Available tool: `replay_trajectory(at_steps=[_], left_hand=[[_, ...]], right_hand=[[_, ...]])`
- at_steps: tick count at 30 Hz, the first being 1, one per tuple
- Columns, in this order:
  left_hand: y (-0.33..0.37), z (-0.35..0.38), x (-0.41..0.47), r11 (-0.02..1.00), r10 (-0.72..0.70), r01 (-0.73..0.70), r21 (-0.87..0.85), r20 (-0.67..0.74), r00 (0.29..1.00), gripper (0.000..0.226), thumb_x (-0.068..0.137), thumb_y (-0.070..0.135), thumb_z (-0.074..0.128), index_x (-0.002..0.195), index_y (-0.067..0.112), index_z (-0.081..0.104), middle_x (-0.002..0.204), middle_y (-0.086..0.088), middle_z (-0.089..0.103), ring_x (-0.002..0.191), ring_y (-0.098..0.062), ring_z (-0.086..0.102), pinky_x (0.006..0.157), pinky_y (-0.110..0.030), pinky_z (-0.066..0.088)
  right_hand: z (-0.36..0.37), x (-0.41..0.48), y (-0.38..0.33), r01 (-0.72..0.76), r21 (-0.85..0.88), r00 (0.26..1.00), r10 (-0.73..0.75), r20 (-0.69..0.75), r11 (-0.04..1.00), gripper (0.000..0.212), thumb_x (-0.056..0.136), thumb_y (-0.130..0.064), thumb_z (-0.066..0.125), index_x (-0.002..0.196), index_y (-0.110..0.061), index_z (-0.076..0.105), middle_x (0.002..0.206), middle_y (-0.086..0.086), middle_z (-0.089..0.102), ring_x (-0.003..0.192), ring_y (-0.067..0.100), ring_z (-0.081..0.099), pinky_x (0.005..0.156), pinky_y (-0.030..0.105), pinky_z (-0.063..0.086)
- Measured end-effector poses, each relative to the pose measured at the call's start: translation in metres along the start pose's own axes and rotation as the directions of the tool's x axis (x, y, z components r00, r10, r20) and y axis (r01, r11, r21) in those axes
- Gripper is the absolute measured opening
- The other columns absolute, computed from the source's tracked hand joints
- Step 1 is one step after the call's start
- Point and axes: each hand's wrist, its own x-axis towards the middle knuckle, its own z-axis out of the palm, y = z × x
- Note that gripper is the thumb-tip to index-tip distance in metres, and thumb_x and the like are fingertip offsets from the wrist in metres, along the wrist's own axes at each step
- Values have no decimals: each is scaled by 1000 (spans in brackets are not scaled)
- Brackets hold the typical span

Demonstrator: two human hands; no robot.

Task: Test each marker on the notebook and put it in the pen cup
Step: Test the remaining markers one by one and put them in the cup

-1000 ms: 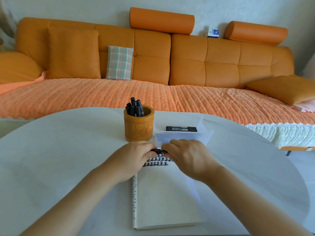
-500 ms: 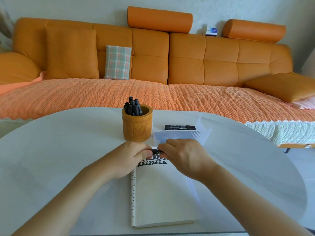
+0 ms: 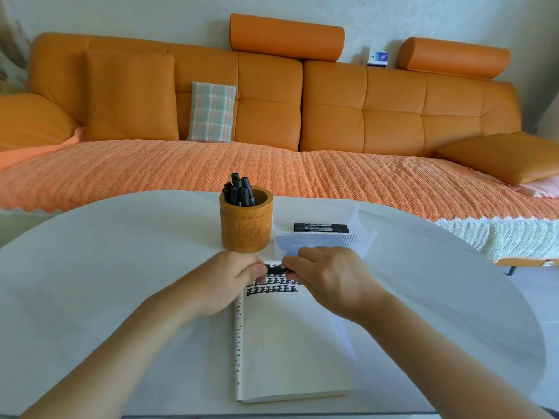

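A two-handed grip closes on a single black marker (image 3: 278,270): the left hand (image 3: 223,282) pinches one end with curled fingers and thumb, the right hand (image 3: 329,279) pinches the other, and only a short dark stretch of the barrel shows between them. The marker is held level over the top edge of an open notebook (image 3: 287,352), just above rows of black test marks (image 3: 272,286) on the cream page.

The notebook lies flat on a round white tabletop (image 3: 106,267), its near edge close to the person. Just beyond the left hand stands a bamboo-coloured pen cup (image 3: 245,228), upright, with several black capped markers (image 3: 240,192) leaning inside. Just right of the cup sits a white ribbed tray (image 3: 320,241), where two more markers (image 3: 320,228) lie flat side by side.

Behind the tabletop a long orange sofa (image 3: 332,116) fills the room's width, its seat under an orange woven throw (image 3: 181,167) edged in white lace. A plaid cushion (image 3: 211,111) leans on the backrest beside plain orange cushions. Two orange bolsters (image 3: 286,36) rest along the top of the backrest, with a small blue-and-white box (image 3: 378,58) between them, against a pale textured wall (image 3: 393,16).
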Motion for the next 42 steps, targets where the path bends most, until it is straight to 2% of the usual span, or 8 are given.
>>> replay_trajectory(at_steps=[5, 12, 18, 23, 27, 30, 35, 42], left_hand=[[-35, -24, -5, 996, 60, -40, 82, -256, 965, 12, 95, 26, 58, 98, 26, 70, 88, 16, 62, 87, 1, 57, 72, -20, 43], [-61, -1, -6, 962, -83, 148, 231, -271, 959, 27, 94, 41, 55, 119, 38, 63, 90, 14, 54, 83, -4, 52, 73, -31, 49], [-63, 10, -4, 945, -33, 118, 306, -268, 963, 27, 95, 41, 52, 119, 39, 65, 90, 15, 48, 96, -9, 43, 75, -34, 49], [-64, 16, -1, 954, 2, 78, 290, -265, 964, 32, 98, 36, 48, 125, 29, 64, 99, 12, 52, 102, -12, 44, 87, -37, 47], [-56, 19, 0, 982, 14, 32, 187, -239, 971, 59, 91, 60, 35, 136, 27, 53, 116, 16, 50, 115, -8, 40, 97, -31, 39], [-51, 22, 1, 985, 12, 13, 173, -141, 990, 90, 74, 87, 27, 142, 31, 41, 131, 20, 44, 124, -3, 34, 103, -31, 34], [-46, 30, 3, 960, 25, -3, 280, -74, 997, 107, 60, 94, 35, 146, 30, 33, 135, 19, 37, 127, -4, 26, 107, -29, 29], [-46, 31, 4, 964, 25, -8, 266, -62, 998, 100, 64, 87, 39, 146, 31, 31, 133, 20, 34, 125, -2, 23, 107, -30, 30]], right_hand=[[-10, -11, 14, -211, 236, 978, 204, 50, 949, 32, 99, -38, 41, 98, -21, 68, 80, -12, 62, 70, 12, 55, 59, 35, 48], [-2, -16, 14, -396, 512, 918, 339, 205, 762, 41, 102, -14, 51, 139, -30, 55, 96, -14, 52, 79, 6, 56, 75, 20, 44], [-14, -12, 3, -472, 797, 844, 453, 286, 377, 41, 102, 0, 42, 87, -30, 66, 88, -4, 59, 66, 20, 61, 55, 41, 58], [-14, -15, 9, -468, 858, 835, 423, 351, 211, 43, 95, 3, 39, 100, -20, 75, 92, 0, 66, 75, 21, 65, 65, 39, 56], [-11, -17, 14, -468, 842, 853, 386, 351, 269, 63, 81, 23, 39, 114, -20, 71, 88, -2, 67, 81, 15, 60, 72, 33, 54], [-8, -19, 12, -432, 823, 884, 354, 306, 368, 30, 89, 5, 62, 109, -17, 65, 76, -11, 59, 68, 11, 49, 70, 24, 46], [-4, -19, 8, -471, 868, 802, 489, 344, 161, 11, 88, -21, 58, 86, -13, 65, 66, 11, 58, 55, 26, 51, 52, 35, 35], [13, -25, 8, -556, 827, 700, 585, 410, 86, 14, 89, 8, 60, 85, -5, 61, 67, 12, 66, 53, 25, 56, 48, 25, 37]])
